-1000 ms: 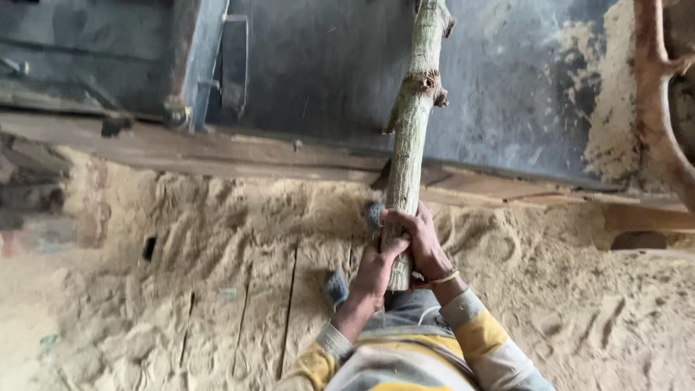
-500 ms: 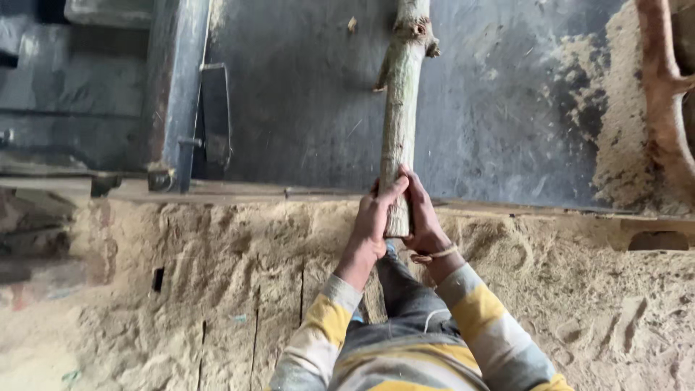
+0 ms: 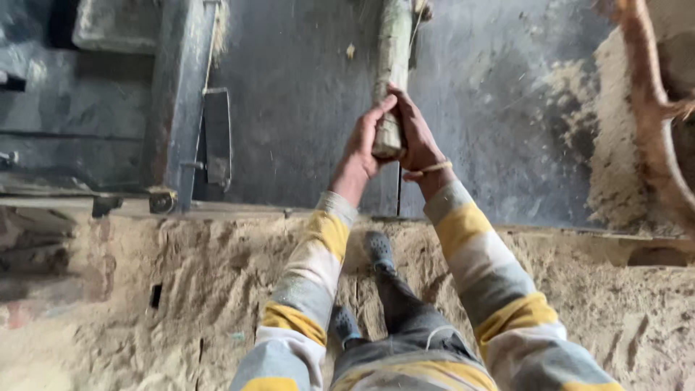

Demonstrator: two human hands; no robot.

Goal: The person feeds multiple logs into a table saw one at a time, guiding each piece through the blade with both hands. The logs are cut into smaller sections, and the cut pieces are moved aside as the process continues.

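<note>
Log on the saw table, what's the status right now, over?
Left hand and right hand both clasped round near end of log. Log lies lengthwise on grey saw table. Thin blade slot just behind hands; sawdust underfoot.

Both hands (image 3: 391, 141) are wrapped around the near end of a rough wooden pole (image 3: 392, 58), so the space right at that end is taken. To either side of the pole the grey metal surface (image 3: 304, 123) lies bare and open, with room for a hand on the left up to a steel upright (image 3: 177, 101) with a flat bracket (image 3: 217, 137) beside it. On the right, open room runs to a heap of sawdust (image 3: 615, 152) and a curved reddish branch (image 3: 651, 108). Below, the sawdust-covered ledge (image 3: 181, 289) is open on the left; the person's legs and 2 shoes (image 3: 378, 250) fill its middle.
</note>
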